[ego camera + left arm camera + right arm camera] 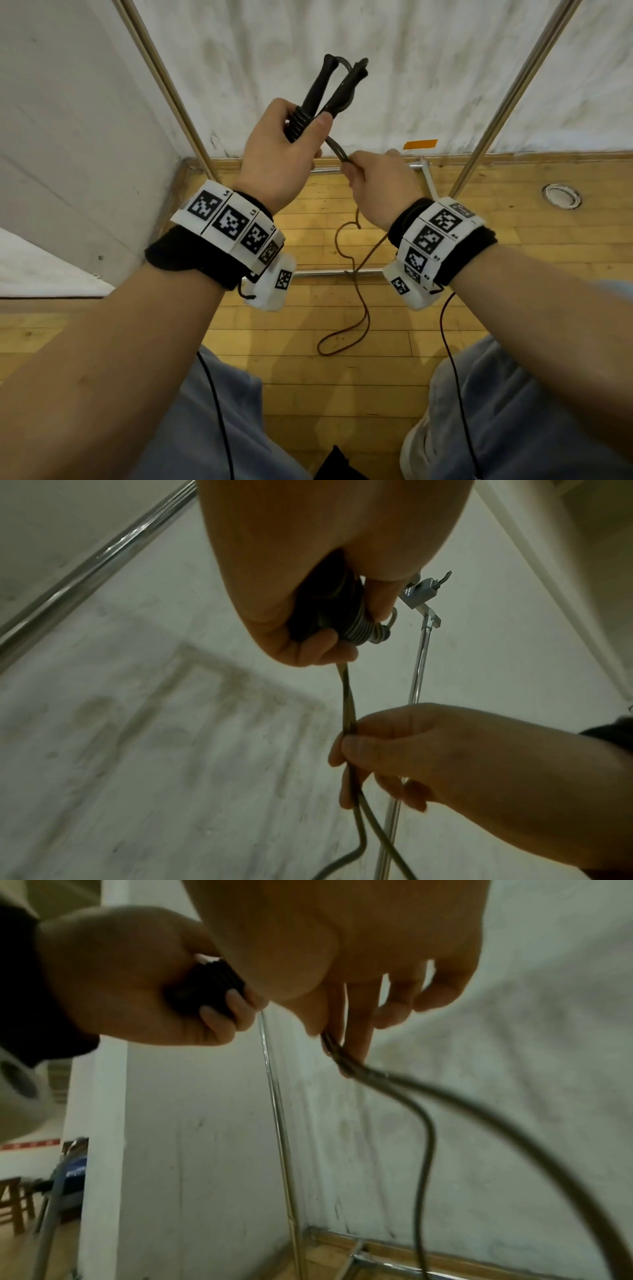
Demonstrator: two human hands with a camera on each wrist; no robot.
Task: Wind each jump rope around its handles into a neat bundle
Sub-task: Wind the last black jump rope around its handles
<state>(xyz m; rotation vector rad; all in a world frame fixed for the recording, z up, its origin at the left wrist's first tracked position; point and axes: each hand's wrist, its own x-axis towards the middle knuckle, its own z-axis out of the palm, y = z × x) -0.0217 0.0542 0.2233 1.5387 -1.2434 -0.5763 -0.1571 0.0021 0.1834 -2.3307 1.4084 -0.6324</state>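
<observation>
My left hand (284, 154) grips the two dark jump rope handles (329, 89) together, their tops pointing up and away. Several turns of rope (298, 120) are wound round the handles at my fingers. Just to the right and lower, my right hand (376, 181) pinches the doubled dark rope (337, 149) a short way below the handles. The wrist views show the same: the left hand (308, 593) round the coil (356, 626), the right hand (342, 988) with two strands of rope (346, 1061) between thumb and fingers. The rope's loose tail (356, 308) hangs to the floor.
A metal rack frame stands around me, with slanted poles (164, 85) left and right (507, 102) and a low crossbar (329, 273). Behind it is a stained white wall (411, 68). The floor is wood (308, 377). My knees in blue trousers (513, 411) fill the bottom.
</observation>
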